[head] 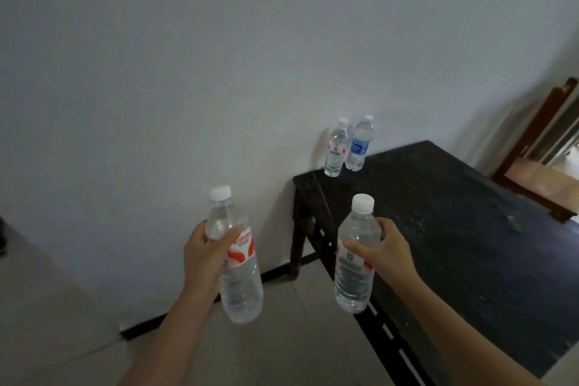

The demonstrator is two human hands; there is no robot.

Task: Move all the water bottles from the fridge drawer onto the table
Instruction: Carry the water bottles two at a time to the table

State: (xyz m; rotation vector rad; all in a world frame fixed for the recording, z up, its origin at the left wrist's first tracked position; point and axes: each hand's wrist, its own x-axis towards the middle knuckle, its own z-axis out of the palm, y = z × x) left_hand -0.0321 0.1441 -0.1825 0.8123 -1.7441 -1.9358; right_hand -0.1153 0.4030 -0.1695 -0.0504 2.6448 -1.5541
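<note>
Head view: a person carries two upright water bottles toward a black table (pixel 438 229).

Left hand (pixel 203 255) is wrapped around one bottle (pixel 238 273), right hand (pixel 387 249) around another bottle (pixel 354 263). The right-hand one hangs just at the table's near edge; the left-hand one is beside it, over the floor. Two standing bottles (pixel 344 147) are at the far corner.

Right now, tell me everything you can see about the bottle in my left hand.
The clear plastic water bottle with a red-and-white label has a white screw cap, on, and looks full. It leans slightly, cap uppermost, in the air over the floor, left of the black table. The left hand wraps its upper body, fingers overlapping the label's top.
</note>
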